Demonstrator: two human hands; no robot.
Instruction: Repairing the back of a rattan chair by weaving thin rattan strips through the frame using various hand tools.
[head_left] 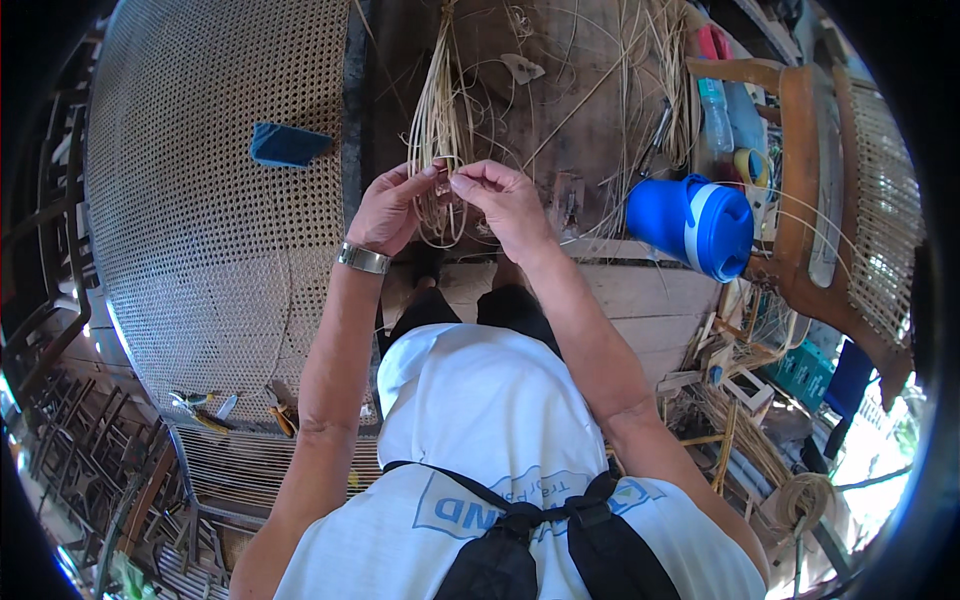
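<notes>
A looped bundle of pale cane strands [440,110] hangs lengthwise in front of me, its lower loops between my two hands. My left hand [390,205], with a metal watch band on the wrist, pinches the bundle from its left side. From the right, my right hand [505,205] is closed at the thumb and fingertips on a cane strand that crosses the bundle. The fingertips of both hands almost meet there. Exactly how the strand passes around the bundle is too small to tell.
Woven cane webbing [220,220] spreads at the left, with a folded blue cloth [288,145] and several hand tools [205,412] on it. Loose cane strands [675,90] lie at the far right. A blue water jug [690,225] stands near a wooden chair frame [800,190].
</notes>
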